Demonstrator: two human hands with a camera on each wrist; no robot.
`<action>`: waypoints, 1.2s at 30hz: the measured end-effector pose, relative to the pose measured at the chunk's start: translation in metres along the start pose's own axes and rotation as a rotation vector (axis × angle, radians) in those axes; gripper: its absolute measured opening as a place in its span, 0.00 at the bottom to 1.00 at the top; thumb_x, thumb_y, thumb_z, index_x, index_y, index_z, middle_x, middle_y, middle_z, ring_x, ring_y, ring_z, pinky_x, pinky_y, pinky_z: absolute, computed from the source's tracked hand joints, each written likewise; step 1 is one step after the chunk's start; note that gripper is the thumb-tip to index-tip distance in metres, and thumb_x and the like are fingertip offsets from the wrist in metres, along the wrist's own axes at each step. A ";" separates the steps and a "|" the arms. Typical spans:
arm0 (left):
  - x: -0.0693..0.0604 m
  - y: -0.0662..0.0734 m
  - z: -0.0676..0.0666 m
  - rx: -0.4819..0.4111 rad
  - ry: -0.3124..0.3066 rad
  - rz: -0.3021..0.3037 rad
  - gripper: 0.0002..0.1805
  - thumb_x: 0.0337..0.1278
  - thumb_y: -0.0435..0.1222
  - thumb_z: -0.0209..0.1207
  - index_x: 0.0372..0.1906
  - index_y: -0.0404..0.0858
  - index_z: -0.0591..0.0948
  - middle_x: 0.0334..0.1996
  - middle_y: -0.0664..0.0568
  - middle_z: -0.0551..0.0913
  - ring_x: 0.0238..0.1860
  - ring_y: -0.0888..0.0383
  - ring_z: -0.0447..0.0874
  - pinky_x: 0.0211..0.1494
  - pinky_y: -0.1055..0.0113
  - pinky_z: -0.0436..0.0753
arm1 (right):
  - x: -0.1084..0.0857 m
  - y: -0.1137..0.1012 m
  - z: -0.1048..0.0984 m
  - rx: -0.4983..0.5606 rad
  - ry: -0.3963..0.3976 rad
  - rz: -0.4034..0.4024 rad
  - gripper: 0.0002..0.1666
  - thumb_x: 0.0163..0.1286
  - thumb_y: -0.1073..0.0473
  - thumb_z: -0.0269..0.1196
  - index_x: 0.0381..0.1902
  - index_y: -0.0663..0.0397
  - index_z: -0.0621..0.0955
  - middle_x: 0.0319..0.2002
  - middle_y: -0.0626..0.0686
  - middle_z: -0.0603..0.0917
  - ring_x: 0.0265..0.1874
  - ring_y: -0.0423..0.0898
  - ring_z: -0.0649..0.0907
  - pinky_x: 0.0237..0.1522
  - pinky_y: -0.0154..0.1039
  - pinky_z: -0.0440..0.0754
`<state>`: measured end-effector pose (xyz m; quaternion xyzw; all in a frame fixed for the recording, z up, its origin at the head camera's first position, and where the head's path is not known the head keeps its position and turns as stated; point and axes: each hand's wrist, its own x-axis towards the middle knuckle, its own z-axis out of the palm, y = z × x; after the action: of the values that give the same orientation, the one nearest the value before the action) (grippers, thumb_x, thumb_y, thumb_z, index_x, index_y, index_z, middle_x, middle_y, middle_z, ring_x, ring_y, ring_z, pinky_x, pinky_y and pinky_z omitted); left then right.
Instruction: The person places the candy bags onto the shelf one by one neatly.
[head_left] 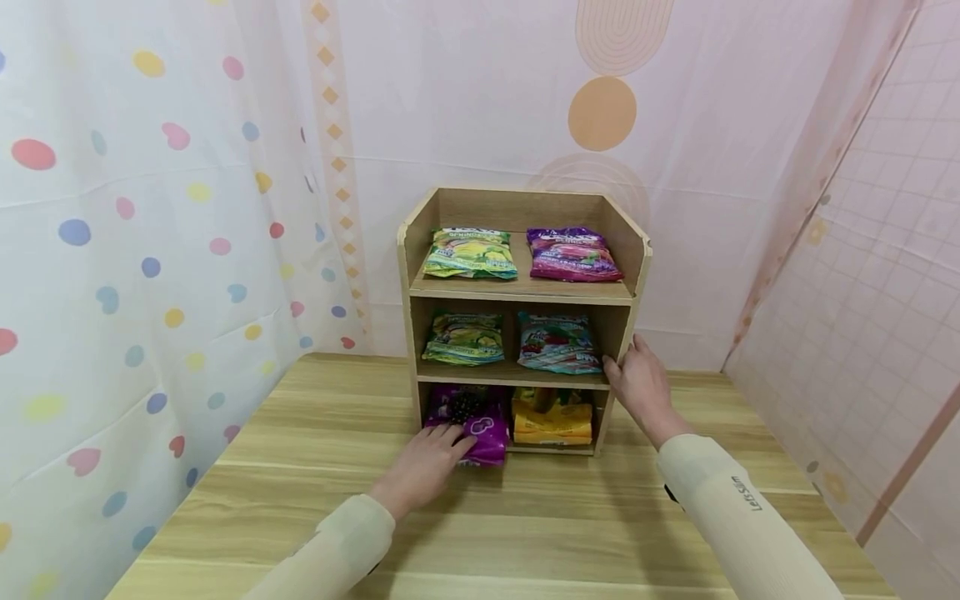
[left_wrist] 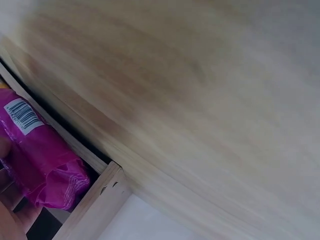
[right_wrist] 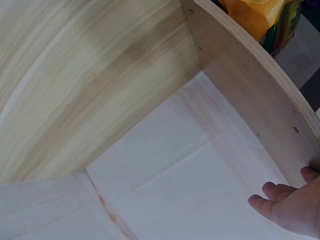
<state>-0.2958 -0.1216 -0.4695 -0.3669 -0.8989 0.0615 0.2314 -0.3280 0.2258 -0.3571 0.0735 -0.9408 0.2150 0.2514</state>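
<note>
A purple candy bag (head_left: 491, 429) with a dark berry picture sticks out from the bottom left compartment of a small wooden shelf (head_left: 525, 289). My left hand (head_left: 426, 462) holds its front side; in the left wrist view, fingers show beside the bag (left_wrist: 42, 155) and its barcode, partly cut off by the frame. Against the shelf's right side panel (right_wrist: 245, 95) rests my right hand (head_left: 641, 379), its thumb near the front edge and its fingers loosely extended along the outside. It grips no bag.
A yellow bag (head_left: 552, 421) lies bottom right. On the middle level are a green-yellow bag (head_left: 465, 340) and a teal bag (head_left: 558, 343); the top bears another green-yellow bag (head_left: 471, 254) and a purple-pink one (head_left: 573, 255). Patterned curtains (head_left: 480, 108) surround the wooden table (head_left: 315, 450).
</note>
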 end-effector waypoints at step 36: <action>-0.019 0.015 -0.009 0.080 0.087 0.187 0.17 0.61 0.43 0.65 0.54 0.44 0.84 0.56 0.51 0.83 0.55 0.51 0.82 0.59 0.55 0.78 | 0.001 -0.001 -0.001 0.002 0.006 -0.012 0.25 0.74 0.58 0.57 0.57 0.77 0.77 0.66 0.75 0.66 0.68 0.66 0.67 0.62 0.58 0.70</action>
<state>-0.2703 -0.1238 -0.4727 -0.4419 -0.8467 0.1029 0.2780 -0.3278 0.2251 -0.3554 0.0790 -0.9395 0.2144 0.2554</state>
